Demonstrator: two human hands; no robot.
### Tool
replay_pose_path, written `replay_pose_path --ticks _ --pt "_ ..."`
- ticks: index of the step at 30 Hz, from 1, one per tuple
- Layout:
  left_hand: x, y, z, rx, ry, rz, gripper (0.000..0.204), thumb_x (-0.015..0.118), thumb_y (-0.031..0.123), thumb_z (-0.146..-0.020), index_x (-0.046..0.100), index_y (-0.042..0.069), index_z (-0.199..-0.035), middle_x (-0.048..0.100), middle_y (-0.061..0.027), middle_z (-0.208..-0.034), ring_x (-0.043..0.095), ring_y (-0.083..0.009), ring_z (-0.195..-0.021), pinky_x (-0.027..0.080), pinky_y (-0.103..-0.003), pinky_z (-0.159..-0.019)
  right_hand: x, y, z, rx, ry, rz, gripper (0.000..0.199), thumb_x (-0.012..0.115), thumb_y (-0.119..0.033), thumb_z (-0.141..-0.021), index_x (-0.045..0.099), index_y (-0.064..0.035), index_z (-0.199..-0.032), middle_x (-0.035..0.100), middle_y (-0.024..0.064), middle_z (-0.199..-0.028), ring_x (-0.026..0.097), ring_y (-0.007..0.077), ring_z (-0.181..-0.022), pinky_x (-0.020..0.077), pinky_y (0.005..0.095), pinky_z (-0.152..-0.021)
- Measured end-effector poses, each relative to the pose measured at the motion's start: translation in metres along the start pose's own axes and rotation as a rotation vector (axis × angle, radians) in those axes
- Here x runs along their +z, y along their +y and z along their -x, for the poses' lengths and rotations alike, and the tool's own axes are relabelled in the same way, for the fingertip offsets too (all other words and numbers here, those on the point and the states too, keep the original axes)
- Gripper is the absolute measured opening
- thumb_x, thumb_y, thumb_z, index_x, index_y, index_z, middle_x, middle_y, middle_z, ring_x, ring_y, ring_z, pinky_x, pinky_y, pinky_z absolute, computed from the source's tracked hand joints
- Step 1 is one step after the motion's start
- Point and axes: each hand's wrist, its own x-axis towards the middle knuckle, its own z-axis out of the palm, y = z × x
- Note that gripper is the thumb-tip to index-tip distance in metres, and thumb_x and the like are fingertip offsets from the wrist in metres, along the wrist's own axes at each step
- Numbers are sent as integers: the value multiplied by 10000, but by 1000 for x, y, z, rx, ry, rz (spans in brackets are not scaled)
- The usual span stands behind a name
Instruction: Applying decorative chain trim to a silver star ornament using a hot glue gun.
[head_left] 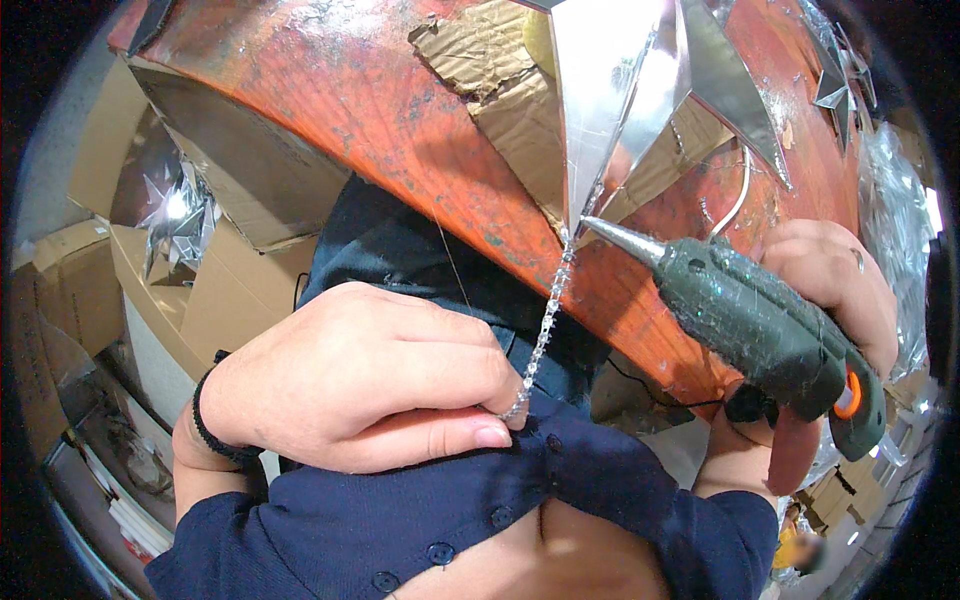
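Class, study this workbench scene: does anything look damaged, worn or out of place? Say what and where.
Yes. The cardboard lying on the orange table is torn and ragged at its edges, and the table's paint is scuffed with grey patches. The glue gun in the right hand is smeared with glitter. The bead string held by the left hand looks intact.

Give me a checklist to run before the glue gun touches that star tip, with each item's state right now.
1. Left hand pinches the bead strand: ok.
2. Strand runs taut up to the silver star tip: ok.
3. Right hand has a full grip on the glue gun: ok.
4. Nozzle aimed at the strand-tip joint: ok.
5. Glue at nozzle: cannot tell.
6. Fingers clear of nozzle: ok.
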Motion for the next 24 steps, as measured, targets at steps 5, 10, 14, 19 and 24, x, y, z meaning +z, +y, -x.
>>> replay_pose_path --ticks 5,10,14,19,24 --pt "-1 1 0 -10 0 -18 93 703 122 -888 695 30 -893 692 -104 -871 687 -273 -798 542 -361 -706 1 1 -1 -68 -87 -64 270 753 -221 -636 635 -14 -761 642 111 -731 637 285 -706 509 383 -672" --pt "-2 0 0 8 -5 -15 102 708 134 -886 700 34 -900 692 -102 -870 687 -272 -800 542 -362 -706 2 -3 -3 -80 -80 -8 251 747 -201 -640 627 -16 -760 625 108 -713 635 286 -701 506 376 -667" --pt "-1 -1 2 17 13 -11 100 705 133 -888 699 34 -904 692 -102 -870 685 -274 -799 541 -362 -705 3 -1 -1 -88 -72 30 235 739 -199 -659 632 -15 -760 630 108 -715 636 281 -700 505 380 -667" --pt "-5 8 8 7 -21 -20 93 701 129 -892 682 37 -886 690 -96 -866 680 -282 -788 533 -366 -696 -9 3 17 -53 75 99 528 677 -540 -762 634 -15 -783 658 125 -770 653 303 -697 531 390 -720" --pt "-18 24 14 -7 -68 -71 88 696 126 -895 678 41 -881 690 -94 -852 676 -276 -762 527 -355 -672 -29 -19 56 495 72 60 650 754 -573 -705 602 28 -903 625 123 -822 641 268 -762 486 360 -676"
